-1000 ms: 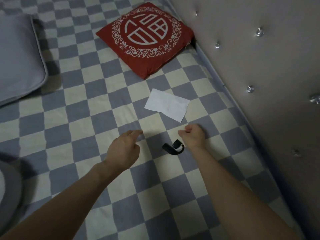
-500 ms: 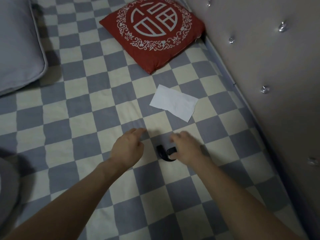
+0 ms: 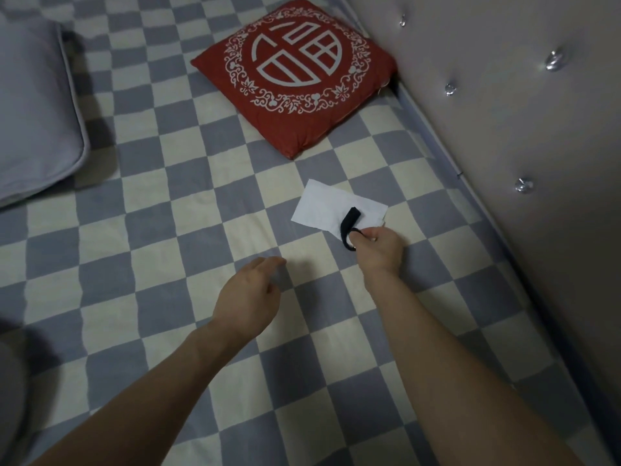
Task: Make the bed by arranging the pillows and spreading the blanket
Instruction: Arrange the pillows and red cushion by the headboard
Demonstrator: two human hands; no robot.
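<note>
A checkered bedsheet (image 3: 141,250) carries a grey pillow (image 3: 33,122) at its left edge and a red cushion (image 3: 295,75) against the headboard (image 3: 504,129). Right hand (image 3: 378,248) pinches a black strap (image 3: 349,223) over white paper (image 3: 322,206); left hand (image 3: 248,297) hovers with fingers relaxed

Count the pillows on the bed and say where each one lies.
2. The red pillow lies at the top beside the padded headboard. The grey pillow lies at the left edge, partly cut off by the frame. More may lie outside the view.

Two bare forearms, no sleeves; left hand (image 3: 247,299), right hand (image 3: 379,250)
</note>
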